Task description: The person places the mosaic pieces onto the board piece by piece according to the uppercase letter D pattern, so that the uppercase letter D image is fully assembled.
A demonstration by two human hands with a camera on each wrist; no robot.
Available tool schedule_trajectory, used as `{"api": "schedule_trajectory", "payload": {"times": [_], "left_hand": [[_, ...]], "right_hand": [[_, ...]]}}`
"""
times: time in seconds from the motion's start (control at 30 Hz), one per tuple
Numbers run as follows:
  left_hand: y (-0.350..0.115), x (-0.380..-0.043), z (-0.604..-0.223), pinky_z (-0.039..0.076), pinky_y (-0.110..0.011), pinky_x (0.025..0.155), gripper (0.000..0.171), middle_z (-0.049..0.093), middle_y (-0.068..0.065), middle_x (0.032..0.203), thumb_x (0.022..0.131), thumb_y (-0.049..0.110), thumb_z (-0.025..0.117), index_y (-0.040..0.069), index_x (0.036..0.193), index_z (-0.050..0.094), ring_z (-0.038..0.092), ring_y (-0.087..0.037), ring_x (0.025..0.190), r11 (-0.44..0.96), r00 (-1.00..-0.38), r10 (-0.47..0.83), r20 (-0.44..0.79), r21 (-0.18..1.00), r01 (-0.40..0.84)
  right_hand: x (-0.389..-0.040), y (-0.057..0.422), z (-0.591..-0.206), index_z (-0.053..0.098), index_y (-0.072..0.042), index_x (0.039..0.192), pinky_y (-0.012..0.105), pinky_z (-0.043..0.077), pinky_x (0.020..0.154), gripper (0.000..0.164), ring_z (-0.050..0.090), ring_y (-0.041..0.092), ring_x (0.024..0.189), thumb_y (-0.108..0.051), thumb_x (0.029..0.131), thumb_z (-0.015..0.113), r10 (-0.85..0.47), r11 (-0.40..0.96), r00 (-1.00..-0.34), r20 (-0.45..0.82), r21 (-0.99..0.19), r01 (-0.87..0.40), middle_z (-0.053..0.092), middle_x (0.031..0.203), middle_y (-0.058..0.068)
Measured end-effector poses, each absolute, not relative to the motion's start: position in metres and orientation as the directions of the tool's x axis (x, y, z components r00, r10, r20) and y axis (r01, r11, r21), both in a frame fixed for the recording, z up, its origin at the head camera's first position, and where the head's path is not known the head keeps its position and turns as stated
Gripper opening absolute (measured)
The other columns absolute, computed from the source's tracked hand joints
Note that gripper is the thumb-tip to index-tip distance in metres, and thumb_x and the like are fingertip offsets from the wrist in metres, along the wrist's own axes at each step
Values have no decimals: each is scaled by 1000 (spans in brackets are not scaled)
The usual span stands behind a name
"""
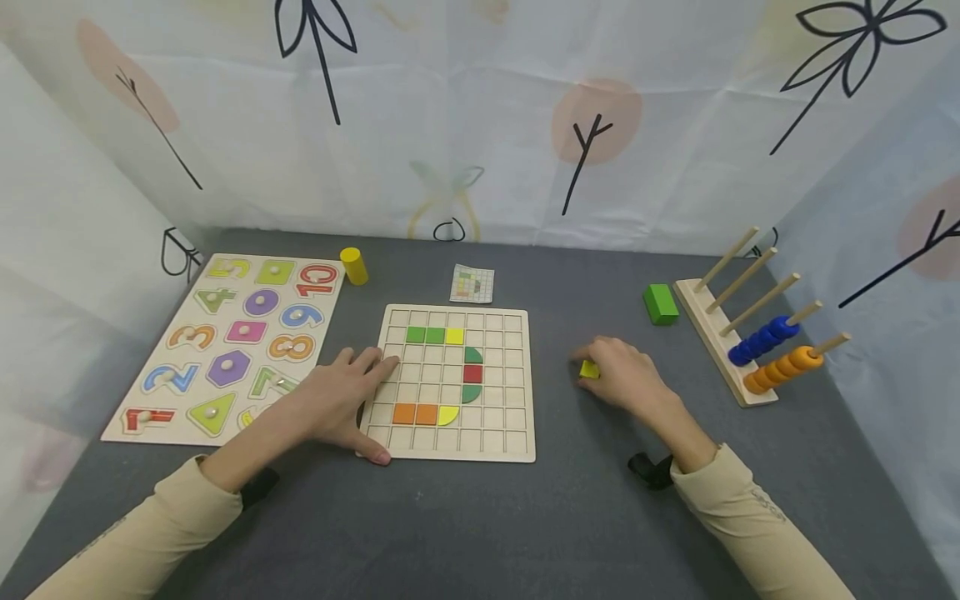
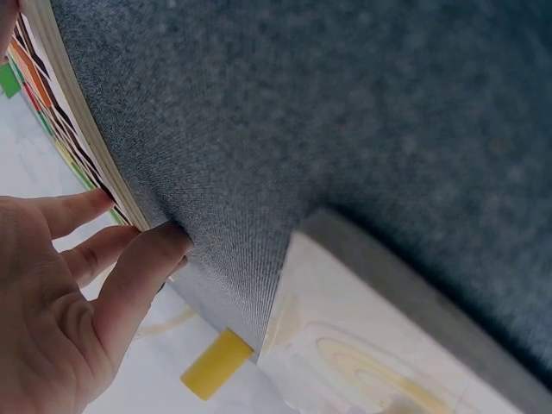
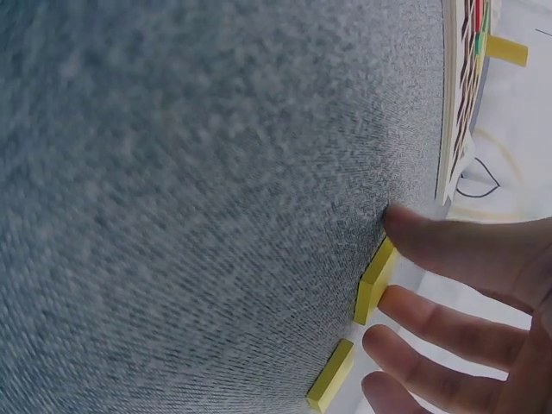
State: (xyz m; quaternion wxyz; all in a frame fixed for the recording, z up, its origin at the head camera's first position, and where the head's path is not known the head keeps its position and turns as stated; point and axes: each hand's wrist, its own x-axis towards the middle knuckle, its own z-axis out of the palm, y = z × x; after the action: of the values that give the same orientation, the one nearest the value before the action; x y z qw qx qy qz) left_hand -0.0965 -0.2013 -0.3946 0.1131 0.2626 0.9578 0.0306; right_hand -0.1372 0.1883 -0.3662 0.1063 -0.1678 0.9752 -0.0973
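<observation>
My left hand (image 1: 337,400) rests at the left edge of a wooden grid board (image 1: 498,437), fingers spread along the edge and thumb at the near corner. Set in the grid are green squares (image 1: 425,335), a yellow square (image 1: 455,336), a red square (image 1: 472,373), orange squares (image 1: 415,413), rounded green pieces (image 1: 472,393) and a rounded yellow one (image 1: 447,415). Right of the board, my right hand (image 1: 618,375) pinches a yellow tile (image 3: 375,280) between thumb and finger, low over the table. A second yellow tile (image 3: 330,377) shows close by in the right wrist view.
A number-and-shape puzzle board (image 1: 180,342) lies at the left, with a yellow cylinder (image 1: 354,267) by its far corner. A small pattern card (image 1: 472,284) is behind the grid. At right are a green block (image 1: 661,305) and a peg stand (image 1: 712,333) with blue and orange beads.
</observation>
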Motion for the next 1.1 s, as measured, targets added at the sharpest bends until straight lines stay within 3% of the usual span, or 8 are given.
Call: {"api": "schedule_trajectory", "payload": {"times": [0.37,0.53,0.83,1.1], "left_hand": [[-200,-97,-393,56,-50,85,136,48,-19,148,55,93,72,7,155,40,52,-37,119,865,-837,501,-217,124,486],[-200,-96,-392,56,-49,84,135,48,-19,148,55,92,72,6,155,40,53,-37,118,866,-838,500,-217,121,486],[-200,-96,-392,56,-50,84,135,47,-19,149,55,92,73,6,155,40,52,-38,119,866,-837,501,-221,122,485],[-201,-96,-392,55,-49,83,136,48,-19,147,54,92,72,6,155,40,53,-37,116,862,-835,507,-212,125,491]], "right_hand": [[-137,189,-369,74,1,120,50,56,82,33,68,39,108,5,87,72,-368,912,-915,-168,-257,-320,72,119,23],[-136,187,-369,73,2,122,50,55,85,35,68,37,106,3,87,73,-412,887,-900,-141,-288,-361,72,116,22],[-136,187,-368,74,3,117,47,55,79,29,67,30,94,0,88,75,-380,896,-910,-167,-309,-318,73,111,21],[-134,187,-370,73,5,116,46,57,79,28,69,31,94,0,88,75,-357,894,-917,-178,-351,-280,73,113,23]]}}
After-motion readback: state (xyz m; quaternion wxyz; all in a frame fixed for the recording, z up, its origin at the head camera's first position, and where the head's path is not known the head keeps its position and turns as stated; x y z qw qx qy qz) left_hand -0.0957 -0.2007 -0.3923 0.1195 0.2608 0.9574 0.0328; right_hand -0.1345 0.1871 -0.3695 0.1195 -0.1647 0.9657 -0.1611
